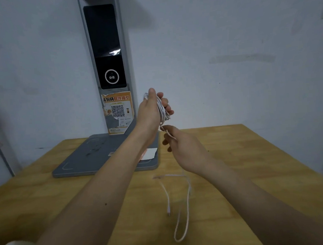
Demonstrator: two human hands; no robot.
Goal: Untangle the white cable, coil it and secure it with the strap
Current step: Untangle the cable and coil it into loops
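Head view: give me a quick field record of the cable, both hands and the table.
left hand: raised, grips several loops of white cable
right hand: pinches the strand just below the coil
loose tail: hangs below the hands in a slack loop, connector end free
strap: not visible
table: wooden, grey scanner base at the back

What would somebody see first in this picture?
Two bare arms reach out over a wooden table. The left hand, raised in the middle, holds loops of white cable, and the right hand pinches the strand just below. Behind stands a tall grey machine against the wall.
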